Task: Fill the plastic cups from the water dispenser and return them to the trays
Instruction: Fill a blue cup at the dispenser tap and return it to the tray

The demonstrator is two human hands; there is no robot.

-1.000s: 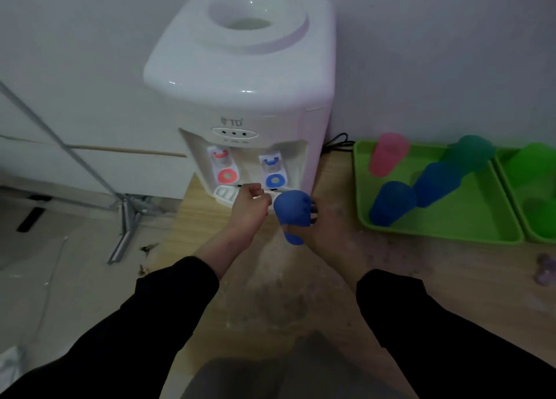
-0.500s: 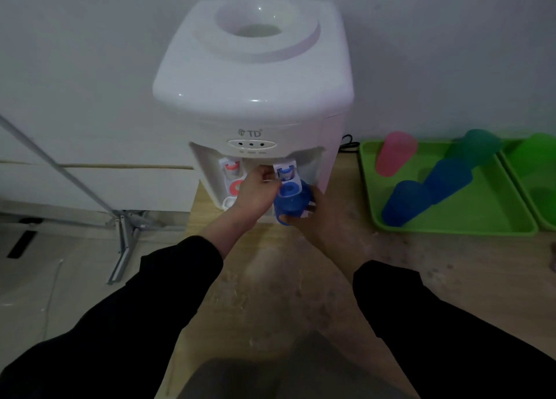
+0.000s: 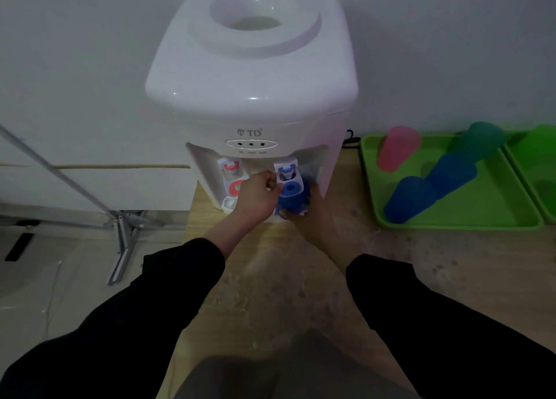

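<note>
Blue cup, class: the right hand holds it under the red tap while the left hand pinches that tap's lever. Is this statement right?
No. The head view shows the right hand holding the blue cup under the blue tap, not the red one; the left hand pinches that blue tap's lever.

White water dispenser upright against the wall; blue cup is directly under its blue tap (cup largely hidden). Right of the dispenser, a green tray carries a pink cup, two spare blue cups and a teal cup. A second green tray lies further right with a green cup.
</note>
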